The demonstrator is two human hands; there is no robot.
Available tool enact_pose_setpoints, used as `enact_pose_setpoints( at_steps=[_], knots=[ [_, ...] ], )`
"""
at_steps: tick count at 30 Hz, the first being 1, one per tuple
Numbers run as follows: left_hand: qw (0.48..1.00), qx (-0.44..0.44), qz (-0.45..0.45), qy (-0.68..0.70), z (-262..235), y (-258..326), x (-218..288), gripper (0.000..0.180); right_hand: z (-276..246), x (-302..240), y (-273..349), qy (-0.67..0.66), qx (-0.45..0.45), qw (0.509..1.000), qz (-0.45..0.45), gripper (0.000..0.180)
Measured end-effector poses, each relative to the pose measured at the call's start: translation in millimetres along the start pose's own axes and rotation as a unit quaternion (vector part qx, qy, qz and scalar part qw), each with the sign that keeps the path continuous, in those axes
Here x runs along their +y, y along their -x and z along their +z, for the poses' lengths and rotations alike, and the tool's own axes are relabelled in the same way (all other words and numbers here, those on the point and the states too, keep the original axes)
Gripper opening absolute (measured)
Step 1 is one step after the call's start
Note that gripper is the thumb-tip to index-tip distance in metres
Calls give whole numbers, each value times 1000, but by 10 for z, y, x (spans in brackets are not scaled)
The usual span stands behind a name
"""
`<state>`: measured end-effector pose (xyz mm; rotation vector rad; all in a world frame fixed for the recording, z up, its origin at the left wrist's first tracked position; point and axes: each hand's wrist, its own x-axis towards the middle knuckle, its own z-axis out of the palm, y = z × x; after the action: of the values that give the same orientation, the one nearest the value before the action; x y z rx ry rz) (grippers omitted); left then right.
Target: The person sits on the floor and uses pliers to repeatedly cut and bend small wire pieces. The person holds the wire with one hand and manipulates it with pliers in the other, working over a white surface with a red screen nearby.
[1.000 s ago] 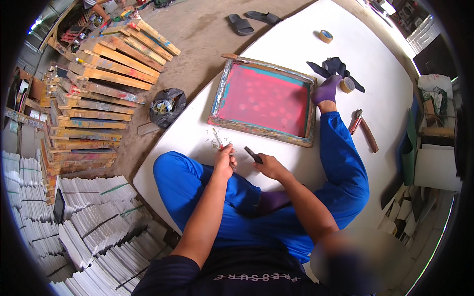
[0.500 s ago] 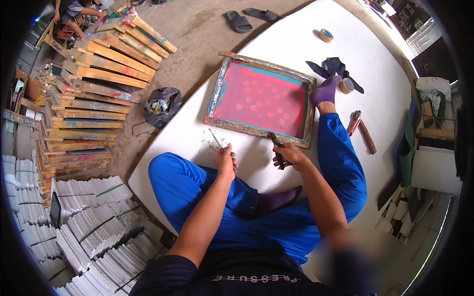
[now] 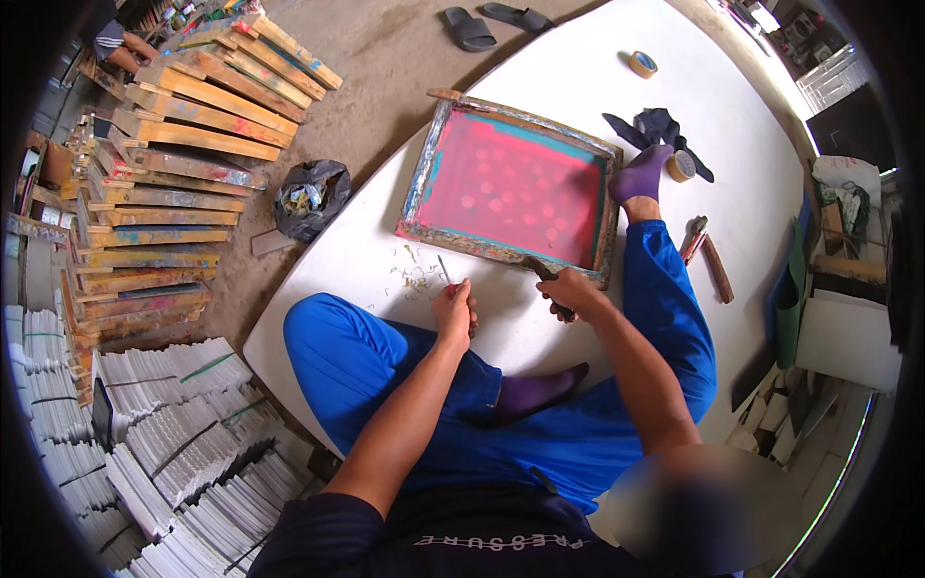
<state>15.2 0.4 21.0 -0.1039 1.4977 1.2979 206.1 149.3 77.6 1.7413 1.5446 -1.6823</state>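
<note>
My left hand (image 3: 453, 312) is closed around a screwdriver (image 3: 444, 270), whose thin metal shaft points away from me. Its tip is just short of the near edge of a paint-stained wooden screen printing frame (image 3: 462, 249) with pink mesh. My right hand (image 3: 572, 293) grips dark pliers (image 3: 536, 269), their head at the frame's near rail; whether the jaws bite on anything is too small to tell. Small bent bits of metal, looking like staples (image 3: 414, 281), lie scattered on the white board (image 3: 337, 270) left of the screwdriver.
Past my foot are a dark cloth (image 3: 657, 125) and tape rolls (image 3: 680, 166). A hammer (image 3: 718, 270) lies right of my leg. Beyond the board's left edge are a black bag (image 3: 310, 200), stacked wooden frames (image 3: 183, 207) and bundled white sheets (image 3: 173, 395). Another person's legs (image 3: 125, 48) show far left.
My left hand has moved slightly right, swinging the screwdriver tip away from the scattered bits. My right hand has shifted a little, with its fingers wrapped more tightly round the pliers.
</note>
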Motion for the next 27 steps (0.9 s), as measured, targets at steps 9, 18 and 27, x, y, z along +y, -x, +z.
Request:
enact_pose_setpoints(
  at_steps=[9, 18, 27],
  knots=[
    [1000, -14, 7, 4, 30, -71, -57, 25, 595, 255, -1, 181, 267, 943, -86, 39],
    [994, -102, 10, -31, 12, 37, 21, 30, 780, 413, 131, 203, 257, 925, -193, 34],
    [992, -122, -13, 11, -180, 11, 26, 19, 1025, 365, 96, 211, 114, 934, -265, 35]
  ],
)
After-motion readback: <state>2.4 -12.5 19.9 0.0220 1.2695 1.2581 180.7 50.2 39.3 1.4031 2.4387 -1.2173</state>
